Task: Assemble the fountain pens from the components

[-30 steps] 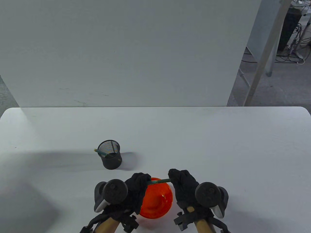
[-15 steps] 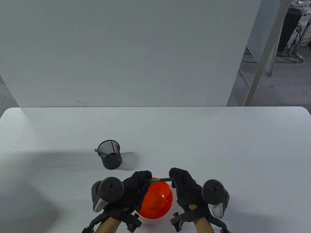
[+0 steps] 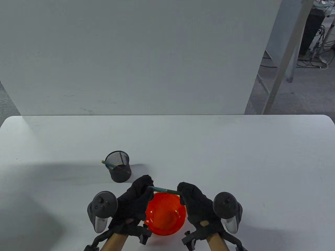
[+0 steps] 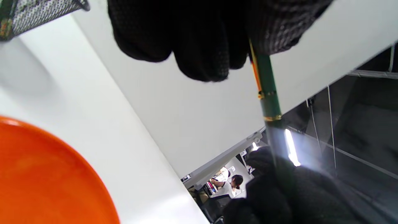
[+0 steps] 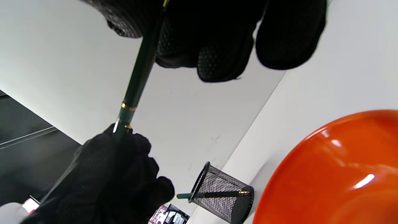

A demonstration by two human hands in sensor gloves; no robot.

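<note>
Now I have the green pen [image 3: 165, 190] pinched at both ends, my left hand [image 3: 136, 198] on the end at nine o'clock and my right hand [image 3: 195, 202] on the end at three o'clock, fingers of both curled tight round it. It hangs just above the far rim of the orange bowl [image 3: 167, 230], not touching it.

A second ago the pen lay close to level; since then my left hand has lifted toward eleven o'clock and rolled outward, so the tracker on it has swung to the left, and the pen now slopes down toward my right. My right hand has barely shifted. That reads to me as twisting or pressing two sections home.

From my right wrist the gold bands [image 5: 128, 108] sit near my left fingers [image 5: 124, 174], with no open gap showing between the sections. From my left wrist the clip [image 4: 255, 73] and bands run out of my fingers toward the right glove. So I judge this pen nearly closed up; whether the joint is fully seated I cannot tell.

At eleven o'clock from the bowl stands the mesh pen cup [image 3: 119, 171], one finished pen [image 3: 108, 164] leaning out at its nine o'clock side. Mine likely goes there next.
</note>
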